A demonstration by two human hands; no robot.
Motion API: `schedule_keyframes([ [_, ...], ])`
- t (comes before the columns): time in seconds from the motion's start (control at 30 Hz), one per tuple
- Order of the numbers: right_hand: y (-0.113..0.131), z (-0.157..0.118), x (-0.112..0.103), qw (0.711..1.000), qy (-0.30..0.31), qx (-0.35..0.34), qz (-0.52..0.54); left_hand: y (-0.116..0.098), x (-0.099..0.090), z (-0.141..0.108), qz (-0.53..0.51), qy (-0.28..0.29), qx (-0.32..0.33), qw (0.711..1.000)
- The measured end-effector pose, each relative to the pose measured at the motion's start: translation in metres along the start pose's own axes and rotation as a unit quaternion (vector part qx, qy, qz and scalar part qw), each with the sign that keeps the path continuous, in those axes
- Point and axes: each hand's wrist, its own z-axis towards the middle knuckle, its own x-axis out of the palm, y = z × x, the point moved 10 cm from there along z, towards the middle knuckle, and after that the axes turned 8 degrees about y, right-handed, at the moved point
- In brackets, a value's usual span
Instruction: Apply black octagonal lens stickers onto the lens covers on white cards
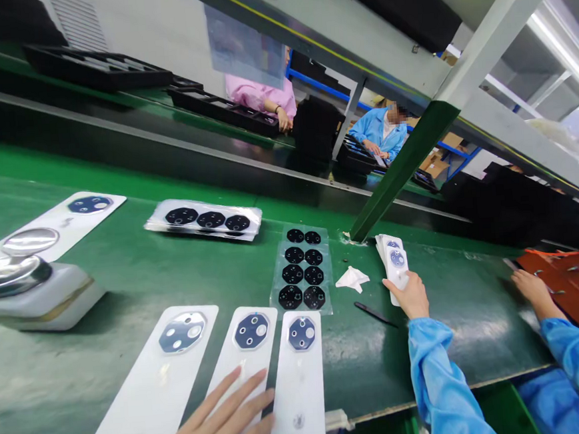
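My left hand [220,420] is spread flat, fingers apart, over the lower part of a white panel with a dark octagonal camera plate [251,330], like a phone back cover. Beside it lie a matching panel on the left [147,382] and another on the right [295,384]. My right hand [412,295], in a blue sleeve, grips the near end of a white panel [398,268], thumb on its left and fingers on its right; similar panels lie stacked behind it. Left of that hand are black tweezers [372,313] and a crumpled white tissue [353,279].
A clear sheet of black octagonal stickers [303,259] and a wrapped stack [157,222] lie on the green bench. A metal-topped white block [70,304] stands left. A green post [406,168] rises behind. At right, a co-worker's hand [530,285] touches a brown fixture [569,268].
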Motion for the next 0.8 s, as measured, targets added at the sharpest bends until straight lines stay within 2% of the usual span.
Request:
schedule_keyframes([
  [0.13,-0.021,0.003,0.008,0.998,0.009,0.064,-0.014,-0.018,0.013,0.02,-0.032,0.031,0.011,0.999],
  [0.3,-0.04,0.003,0.004,0.994,0.009,0.107,-0.011,-0.023,0.034,0.023,-0.062,0.124,-0.029,0.99],
  [0.4,-0.044,0.002,0.001,0.993,0.0,0.116,0.0,-0.021,0.034,0.024,-0.076,0.141,-0.041,0.986],
  [0.5,-0.04,-0.004,-0.01,0.993,-0.027,0.114,0.016,-0.023,0.032,0.026,-0.084,0.152,-0.031,0.984],
  [0.6,-0.021,-0.032,-0.03,0.994,-0.062,0.09,0.026,-0.02,0.033,0.025,-0.069,0.166,-0.042,0.983],
  [0.63,-0.011,-0.047,-0.034,0.995,-0.068,0.069,0.028,-0.019,0.033,0.025,-0.067,0.163,-0.047,0.983],
  [0.67,0.006,-0.065,-0.036,0.997,-0.066,0.019,0.027,-0.018,0.032,0.026,-0.068,0.158,-0.049,0.984],
  [0.73,0.041,-0.107,-0.017,0.996,0.011,-0.086,0.005,-0.019,0.03,0.031,-0.069,0.154,-0.041,0.985],
  [0.8,0.067,-0.151,0.001,0.985,0.032,-0.165,-0.029,-0.022,0.029,0.041,-0.058,0.164,-0.031,0.984],
])
